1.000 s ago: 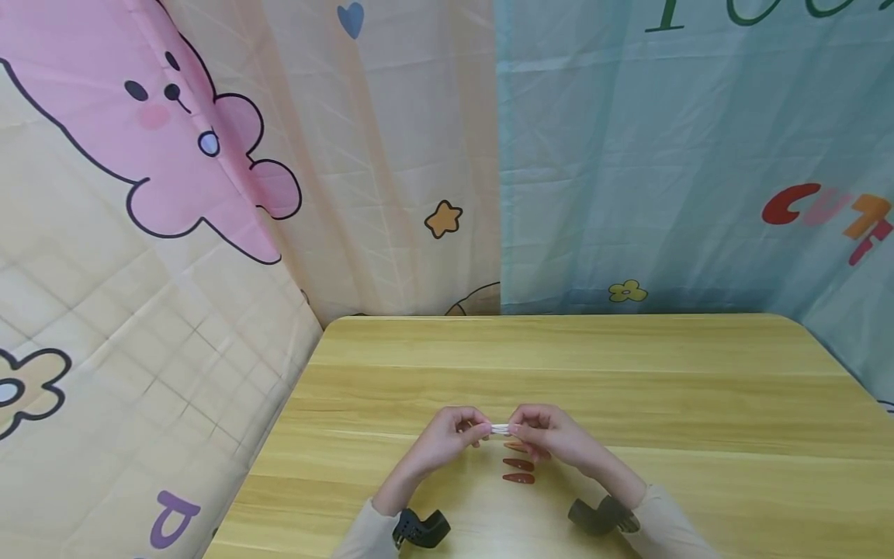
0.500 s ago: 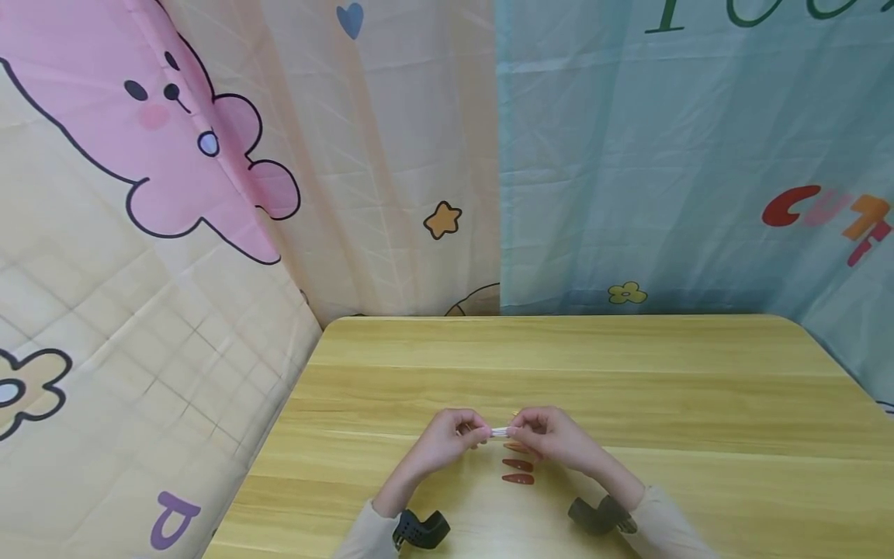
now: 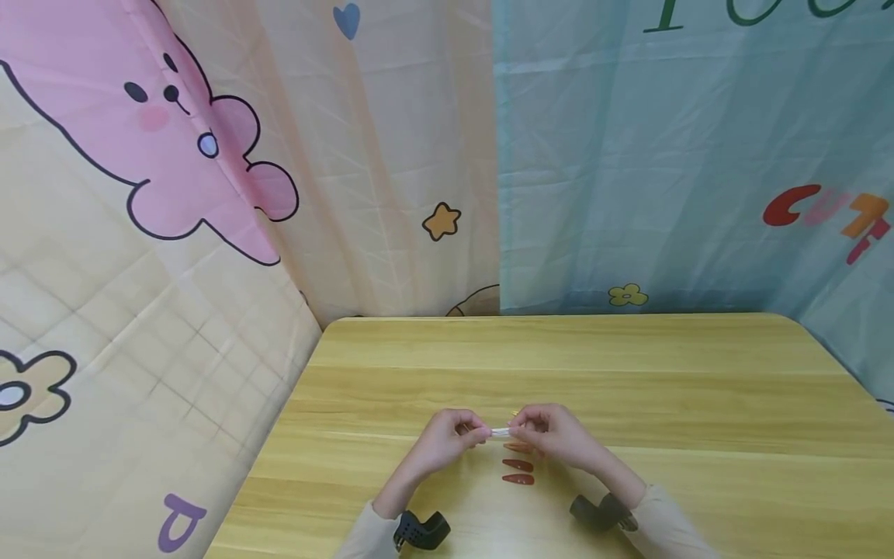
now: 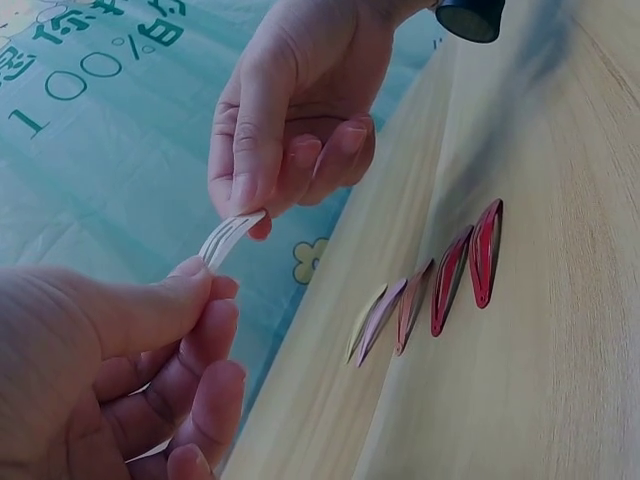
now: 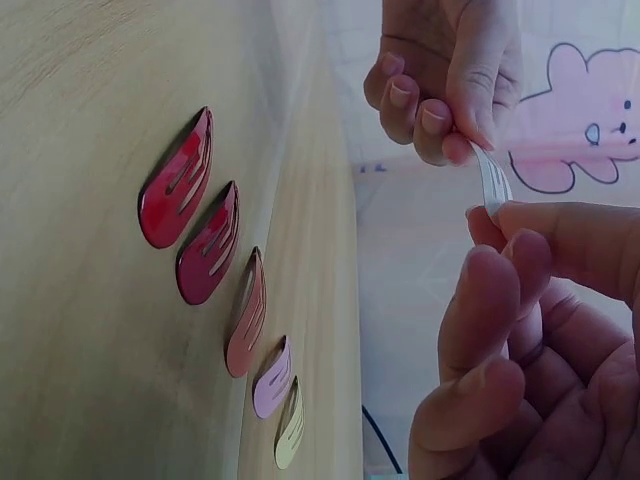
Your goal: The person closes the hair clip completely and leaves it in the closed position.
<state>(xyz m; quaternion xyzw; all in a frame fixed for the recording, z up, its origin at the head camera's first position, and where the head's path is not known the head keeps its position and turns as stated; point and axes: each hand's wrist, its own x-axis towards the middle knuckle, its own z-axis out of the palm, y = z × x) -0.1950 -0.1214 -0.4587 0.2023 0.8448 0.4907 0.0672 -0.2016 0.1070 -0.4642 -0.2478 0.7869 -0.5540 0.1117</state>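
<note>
A white snap hair clip point(image 4: 228, 238) is stretched between my two hands above the table, arched slightly. My left hand point(image 3: 450, 441) pinches one end between thumb and forefinger. The opposite end is pinched by thumb and forefinger of my right hand point(image 3: 559, 436). Below the hands lie more snap clips in a row. In the right wrist view these are a bright red clip point(image 5: 178, 190), a dark red clip point(image 5: 208, 250), a coral clip point(image 5: 246, 320), a pink clip point(image 5: 272, 378) and a pale yellow clip point(image 5: 290, 430). The right hand partly hides the row's far end in the head view.
The wooden table point(image 3: 391, 365) reaches back to printed curtains point(image 3: 391, 155). Black wrist cameras sit on both forearms, the left one point(image 3: 422, 530) and the right one point(image 3: 597, 512) just above the tabletop.
Both hands stay almost in place with the white hair clip between them. The right hand's lower fingers have shifted slightly, and a bit of yellow now shows behind that hand.
</note>
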